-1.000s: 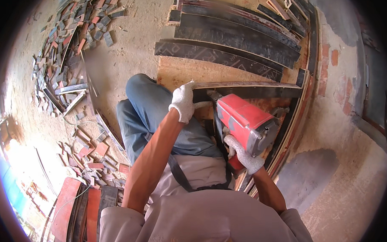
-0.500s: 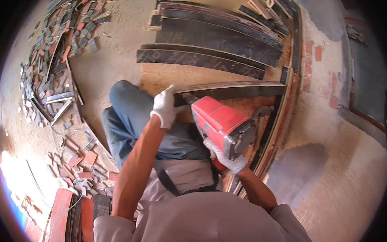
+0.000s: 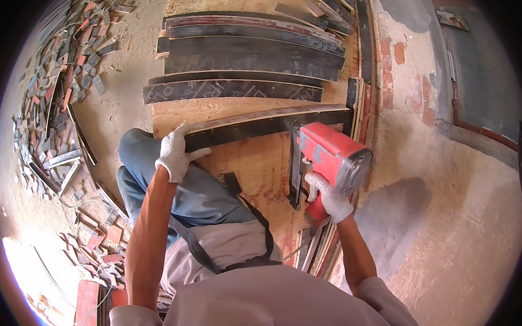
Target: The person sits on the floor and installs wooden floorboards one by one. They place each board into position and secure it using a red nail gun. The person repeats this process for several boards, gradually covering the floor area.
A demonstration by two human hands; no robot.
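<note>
A red nail gun point(image 3: 331, 153) is in my right hand point(image 3: 329, 198), which wears a white knitted glove and wraps its handle. The gun's dark nose meets, or nearly meets, the near side of a long dark plank point(image 3: 245, 132); I cannot tell whether they touch. That plank lies across in front of me, its right end against a frame of boards. Also gloved in white, my left hand point(image 3: 174, 153) grips the plank's left end by my knee, thumb on the near side. A dark magazine point(image 3: 296, 176) hangs under the gun.
Beyond the plank, several dark boards point(image 3: 251, 54) lie side by side on a plywood sheet point(image 3: 255, 166). Stacked strips point(image 3: 362, 107) run along the right, near a wall with bare brick patches point(image 3: 398, 53). Small wood offcuts point(image 3: 85, 71) litter the floor at left.
The nail gun has moved right along the plank and turned, its magazine now in sight. My left hand stays on the plank's left end, while the whole view has shifted left.
</note>
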